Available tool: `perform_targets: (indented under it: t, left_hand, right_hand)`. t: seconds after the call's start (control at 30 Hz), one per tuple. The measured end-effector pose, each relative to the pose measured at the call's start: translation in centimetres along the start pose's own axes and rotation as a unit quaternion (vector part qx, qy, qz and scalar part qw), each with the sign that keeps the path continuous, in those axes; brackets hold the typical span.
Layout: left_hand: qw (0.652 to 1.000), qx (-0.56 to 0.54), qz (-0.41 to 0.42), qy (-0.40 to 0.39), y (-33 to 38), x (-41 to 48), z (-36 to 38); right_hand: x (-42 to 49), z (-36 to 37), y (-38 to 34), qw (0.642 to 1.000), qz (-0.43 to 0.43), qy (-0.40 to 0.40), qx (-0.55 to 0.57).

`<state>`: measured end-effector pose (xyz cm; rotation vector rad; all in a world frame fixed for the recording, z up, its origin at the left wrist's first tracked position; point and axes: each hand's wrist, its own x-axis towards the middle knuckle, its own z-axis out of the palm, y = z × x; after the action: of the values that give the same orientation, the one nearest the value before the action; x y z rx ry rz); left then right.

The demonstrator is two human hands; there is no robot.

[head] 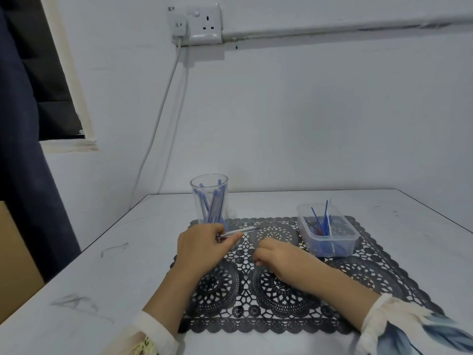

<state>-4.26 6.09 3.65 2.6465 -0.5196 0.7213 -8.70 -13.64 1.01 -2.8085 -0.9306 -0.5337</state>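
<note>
My left hand point(202, 245) holds a clear pen barrel point(240, 231) between thumb and fingers, its tip pointing right over the black lace mat point(281, 290). My right hand point(275, 256) rests on the mat just right of it, fingers curled inward; whether it pinches anything small I cannot tell. A clear tumbler point(209, 198) with several blue pens stands behind my left hand. A clear plastic tub point(327, 230) with several thin blue refills sits at the mat's right.
The white table point(102, 265) meets a white wall at the back. A wall socket point(195, 24) with a plugged cable hangs above. A dark curtain point(20, 149) and a brown box edge stand at the left.
</note>
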Motion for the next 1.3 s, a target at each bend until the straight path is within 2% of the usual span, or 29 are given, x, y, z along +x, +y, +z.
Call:
perform_targets:
  t: [0.1, 0.23, 0.73, 0.9, 1.0, 1.13, 1.3]
  left_hand:
    - [1.000, 0.001, -0.002, 0.000, 0.0, 0.1, 0.0]
    - [1.000, -0.001, -0.002, -0.005, -0.1, 0.0, 0.1]
    - [1.000, -0.003, -0.006, -0.010, -0.2, 0.2, 0.2]
    - [1.000, -0.010, -0.004, -0.012, -0.2, 0.2, 0.1]
    - [1.000, -0.011, -0.005, -0.014, -0.1, 0.2, 0.1]
    - [1.000, -0.004, 0.008, -0.012, 0.2, 0.0, -0.1]
    - [1.000, 0.004, 0.026, -0.013, 1.1, -0.3, -0.4]
  right_hand:
    - [0.1, 0.0, -0.1, 0.999, 0.012, -0.050, 0.003]
    - [0.2, -0.3, -0.5, 0.997, 0.013, -0.075, 0.004]
    - [0.1, -1.2, -1.4, 0.996, 0.014, -0.070, 0.051]
    - [-0.1, -1.5, -1.5, 0.993, 0.039, -0.013, 0.111]
    - [-0.1, -1.9, -1.6, 0.987, 0.050, 0.092, 0.124]
    - [0.3, -2.1, -1.8, 0.961, 0.050, 0.234, 0.139]
    - [0.5, -2.1, -1.9, 0.954, 0.070, 0.259, 0.131]
